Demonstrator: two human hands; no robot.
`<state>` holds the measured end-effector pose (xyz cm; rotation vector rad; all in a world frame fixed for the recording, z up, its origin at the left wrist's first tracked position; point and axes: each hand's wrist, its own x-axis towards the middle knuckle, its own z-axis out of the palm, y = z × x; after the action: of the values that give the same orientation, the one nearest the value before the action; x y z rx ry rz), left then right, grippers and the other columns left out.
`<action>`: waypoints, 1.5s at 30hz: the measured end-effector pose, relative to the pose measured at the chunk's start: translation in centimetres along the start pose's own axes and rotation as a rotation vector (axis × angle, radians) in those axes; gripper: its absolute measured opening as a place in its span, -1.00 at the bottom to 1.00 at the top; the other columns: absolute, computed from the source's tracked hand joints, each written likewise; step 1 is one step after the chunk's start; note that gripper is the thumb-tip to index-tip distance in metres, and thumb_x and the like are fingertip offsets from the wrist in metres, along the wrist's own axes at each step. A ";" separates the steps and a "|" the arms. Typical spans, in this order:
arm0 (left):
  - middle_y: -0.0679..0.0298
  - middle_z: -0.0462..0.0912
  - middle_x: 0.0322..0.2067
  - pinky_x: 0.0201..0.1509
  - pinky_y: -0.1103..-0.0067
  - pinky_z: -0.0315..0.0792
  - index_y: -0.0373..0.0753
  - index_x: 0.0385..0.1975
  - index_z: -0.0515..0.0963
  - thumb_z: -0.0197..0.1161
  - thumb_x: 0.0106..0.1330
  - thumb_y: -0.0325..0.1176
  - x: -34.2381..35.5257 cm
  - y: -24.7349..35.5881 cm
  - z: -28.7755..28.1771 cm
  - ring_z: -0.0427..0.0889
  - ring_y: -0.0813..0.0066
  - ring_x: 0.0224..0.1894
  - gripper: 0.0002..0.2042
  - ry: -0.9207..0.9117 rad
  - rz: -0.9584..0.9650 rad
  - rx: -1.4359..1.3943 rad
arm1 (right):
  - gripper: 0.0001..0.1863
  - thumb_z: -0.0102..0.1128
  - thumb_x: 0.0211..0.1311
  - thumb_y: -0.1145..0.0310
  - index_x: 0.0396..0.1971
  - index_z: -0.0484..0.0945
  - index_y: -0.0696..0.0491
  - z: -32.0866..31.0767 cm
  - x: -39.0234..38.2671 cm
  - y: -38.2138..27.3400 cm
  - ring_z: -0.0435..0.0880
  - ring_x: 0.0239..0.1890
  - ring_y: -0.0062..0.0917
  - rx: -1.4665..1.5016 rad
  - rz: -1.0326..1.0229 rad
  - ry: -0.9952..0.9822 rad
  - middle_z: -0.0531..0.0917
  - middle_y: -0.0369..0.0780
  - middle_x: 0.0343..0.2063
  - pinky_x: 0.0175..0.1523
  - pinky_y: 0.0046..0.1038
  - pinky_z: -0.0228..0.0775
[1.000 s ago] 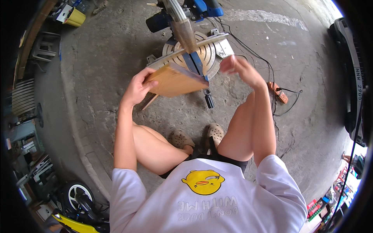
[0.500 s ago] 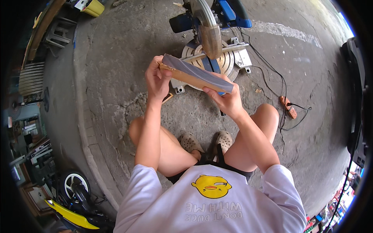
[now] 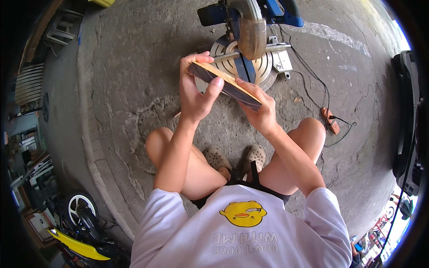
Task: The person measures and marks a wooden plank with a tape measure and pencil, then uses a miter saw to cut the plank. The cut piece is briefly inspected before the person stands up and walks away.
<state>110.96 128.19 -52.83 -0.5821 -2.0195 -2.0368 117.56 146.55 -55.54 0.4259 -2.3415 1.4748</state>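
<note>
A short wooden board (image 3: 228, 85) with one dark grey face and a pale raw edge is held up in front of me, slanting down to the right. My left hand (image 3: 196, 91) is closed on its left end, thumb pressed on the dark face and fingers behind. At the right end, my right hand (image 3: 261, 109) grips it, fingers along the upper edge. Just beyond the board stands a blue miter saw (image 3: 252, 38) on the ground, its round slotted base (image 3: 268, 67) partly hidden by the board and my hands.
An orange power strip (image 3: 330, 121) with a black cord (image 3: 315, 78) lies on the concrete at right. A black bulky object (image 3: 406, 120) lines the right edge. At left are a grey plastic stool (image 3: 65, 27), a motorbike wheel (image 3: 82, 209) and a yellow motorbike panel (image 3: 80, 244).
The board has been turned over in my hands, so its pale edge now faces up and away. My left thumb has shifted onto the dark face. The view has tilted slightly.
</note>
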 end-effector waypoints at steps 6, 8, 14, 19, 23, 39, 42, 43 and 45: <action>0.04 0.44 0.01 0.35 0.28 0.19 -0.31 0.05 0.35 0.26 0.24 -0.11 0.2 0.1 -0.5 0.39 0.21 0.23 -0.49 -0.036 0.012 -0.026 | -0.46 0.37 0.03 0.71 0.09 0.53 0.16 0.2 0.0 0.2 0.69 0.04 -0.21 -0.001 -0.024 -0.005 0.66 -0.05 0.05 0.11 -0.36 0.54; 0.03 0.44 0.02 0.35 0.29 0.19 -0.31 0.05 0.35 0.25 0.24 -0.08 0.2 -0.1 -0.6 0.39 0.21 0.22 -0.49 -0.052 0.035 -0.006 | -0.46 0.38 0.04 0.70 0.09 0.53 0.16 0.3 0.0 0.5 0.70 0.02 -0.23 0.007 -0.032 0.008 0.66 -0.06 0.04 0.09 -0.37 0.55; 0.14 0.42 -0.11 0.23 0.38 0.25 -0.29 -0.01 0.35 0.24 0.26 -0.07 0.3 -0.7 -0.7 0.42 0.36 0.05 -0.53 -0.082 0.059 0.026 | -0.40 0.43 0.02 0.65 0.14 0.51 0.12 0.8 -0.8 0.4 0.74 -0.19 -0.35 0.025 0.041 -0.010 0.70 -0.13 -0.09 -0.10 -0.42 0.59; 0.32 0.41 -0.35 -0.19 0.62 0.26 -0.26 -0.25 0.39 0.10 0.37 -0.11 0.4 -1.2 -0.3 0.37 0.63 -0.31 -0.70 0.043 -0.033 -0.030 | -0.35 0.52 -0.08 0.51 0.11 0.52 0.06 1.5 -1.3 -1.0 0.70 -0.40 -0.32 -0.054 -0.060 -0.025 0.68 -0.18 -0.28 -0.34 -0.38 0.60; 0.41 0.36 -0.54 -0.41 0.70 0.15 -0.25 -0.43 0.41 -0.09 0.46 -0.02 0.3 -1.4 0.3 0.29 0.71 -0.51 -0.60 0.112 -0.092 -0.028 | -0.16 0.65 -0.18 0.25 0.14 0.42 0.20 1.5 -1.8 -1.4 0.69 -0.39 -0.31 -0.115 -0.136 -0.150 0.67 -0.12 -0.26 -0.27 -0.39 0.59; 0.27 0.45 -0.45 -0.17 0.62 0.29 -0.28 -0.38 0.42 -0.20 0.42 0.31 -1.7 1.9 1.3 0.43 0.51 -0.32 -0.35 -0.485 -0.686 -0.782 | -0.41 0.47 0.14 0.07 0.01 0.52 0.17 -0.7 -0.7 0.8 0.60 -0.05 -0.46 0.431 0.461 -0.591 0.63 -0.15 -0.14 0.10 -0.35 0.44; 0.01 0.60 -0.03 0.26 0.40 0.36 -0.41 0.20 0.36 -0.35 0.32 0.51 -1.2 2.9 0.4 0.58 0.20 0.07 -0.04 -0.483 -0.714 -0.836 | -0.58 0.45 0.17 0.12 -0.20 0.55 0.13 -1.7 -1.6 1.4 0.44 -0.25 -0.69 0.543 0.499 -0.542 0.55 -0.34 -0.36 -0.11 -0.54 0.37; -0.01 0.59 0.01 0.26 0.37 0.36 -0.40 0.23 0.34 -0.36 0.32 0.51 -0.2 2.3 -1.2 0.57 0.19 0.10 -0.04 -0.472 -0.614 -0.756 | -0.59 0.45 0.18 0.12 -0.22 0.53 0.13 -1.9 -1.6 1.5 0.42 -0.27 -0.69 0.511 0.469 -0.472 0.53 -0.35 -0.38 -0.13 -0.54 0.36; -0.05 0.56 0.10 0.27 0.31 0.37 -0.38 0.29 0.31 -0.38 0.32 0.51 1.5 1.3 -4.4 0.56 0.17 0.15 -0.03 -0.453 -0.424 -0.598 | -0.60 0.43 0.20 0.12 -0.27 0.50 0.13 -2.3 -2.1 1.6 0.39 -0.31 -0.69 0.450 0.413 -0.324 0.49 -0.38 -0.41 -0.17 -0.55 0.34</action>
<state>109.61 123.99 -50.91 -0.8373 -1.8387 -3.0429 119.05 149.50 -56.84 0.3180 -2.4273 2.3015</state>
